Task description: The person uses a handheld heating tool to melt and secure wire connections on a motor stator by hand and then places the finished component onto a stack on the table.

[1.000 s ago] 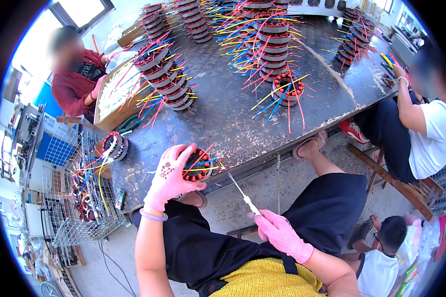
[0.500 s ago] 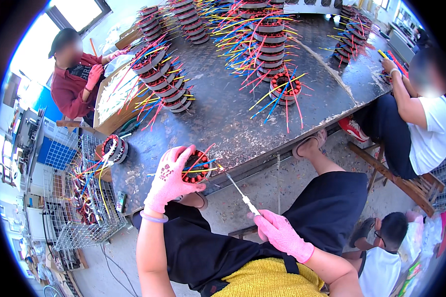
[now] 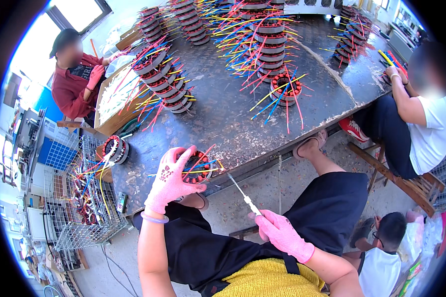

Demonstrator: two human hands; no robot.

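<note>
My left hand, in a pink glove, grips a motor stator with red-wound coils at the table's front edge. Red, blue and yellow wires stick out of that stator. My pink-gloved right hand is closed round a slim tool with a white handle and a long thin metal shaft. The shaft points up and left, with its tip close to the wire ends at the stator's right side. Whether the tip touches a wire I cannot tell.
Tall stacks of wired stators stand on the dark metal table. A single stator sits before them, another at the left corner. A wire basket stands left. Co-workers sit left and right; another person is lower right.
The tool's tip has shifted slightly down and right, away from the wire ends. My left hand keeps its hold on the stator. The co-worker at right has moved their hands slightly.
</note>
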